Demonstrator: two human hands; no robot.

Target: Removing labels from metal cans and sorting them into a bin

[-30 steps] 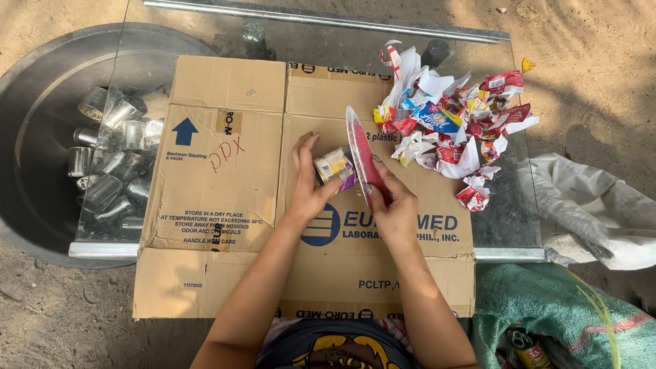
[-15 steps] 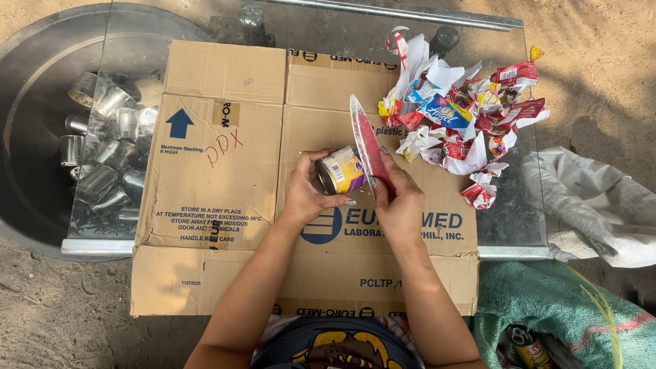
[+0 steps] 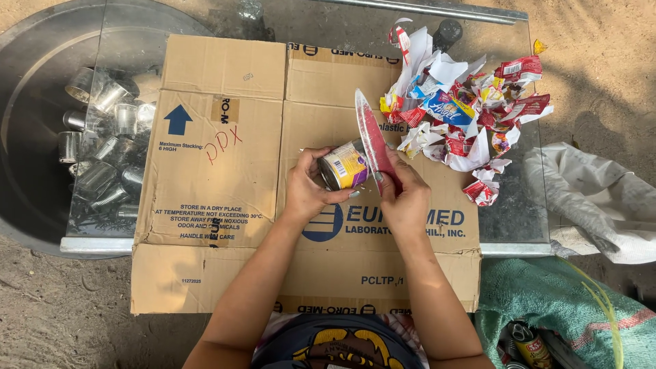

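A small tin can (image 3: 344,165) is held on its side above the middle of a flattened cardboard box (image 3: 225,205) that is spread over a glass tabletop (image 3: 509,219). The can is short and cylindrical, with a dull metal end turned towards the left hand (image 3: 309,188). Its side is wrapped in a paper label printed in yellow and purple with a small white panel. The left hand is cupped around the can's end and lower side, the fingers curled against it.

A long strip of peeled label (image 3: 374,140) is pinched between the thumb and fingertips of the right hand (image 3: 404,198), just beside the can's right end. The strip is red on its visible face with a pale edge, and it stands up and away from the can towards the far side of the cardboard. Whether its lower end is still attached to the can cannot be told, since the fingers cover that spot.

To the right, a heap of torn labels (image 3: 465,109) in red, white, yellow and blue lies partly on the cardboard and partly on the glass. To the left, bare shiny cans (image 3: 102,157) are seen through the glass, piled in a large metal basin (image 3: 27,137). A green sack (image 3: 547,301) lies on the ground at lower right, and a white sack (image 3: 601,198) beyond it.
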